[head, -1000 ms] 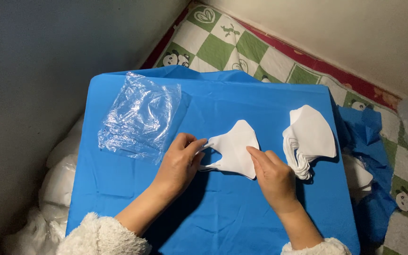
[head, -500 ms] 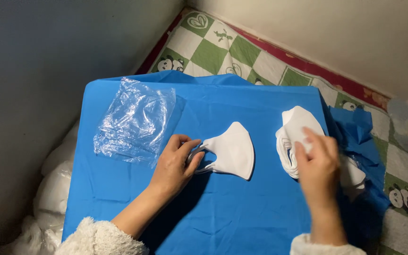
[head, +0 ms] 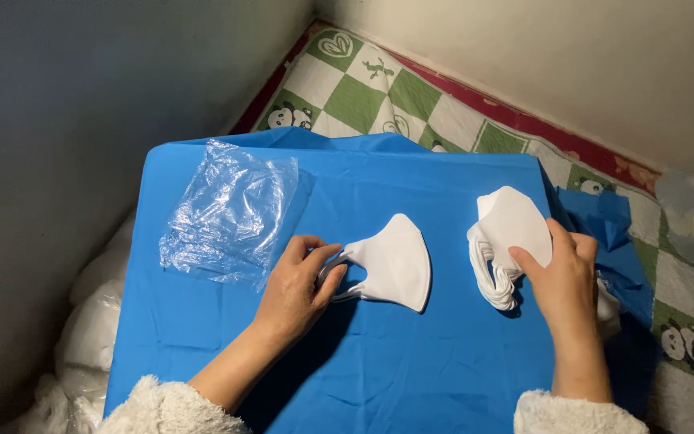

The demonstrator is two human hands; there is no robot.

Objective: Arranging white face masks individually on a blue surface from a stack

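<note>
A white folded face mask (head: 391,261) lies flat in the middle of the blue table cover (head: 411,354). My left hand (head: 299,285) pinches its left end, at the ear loop. To the right sits a stack of several white masks (head: 504,241). My right hand (head: 560,277) rests on the stack's right side, thumb on the top mask, fingers curled at its edge.
A crumpled clear plastic bag (head: 230,213) lies at the left of the blue cover. A green and white checked mat with panda pictures (head: 363,84) covers the floor behind and right. A wall runs along the left; white plastic bags (head: 94,321) sit below the table's left edge.
My right hand left the single mask and moved right onto the stack of masks. My left hand kept hold of the mask's left end.
</note>
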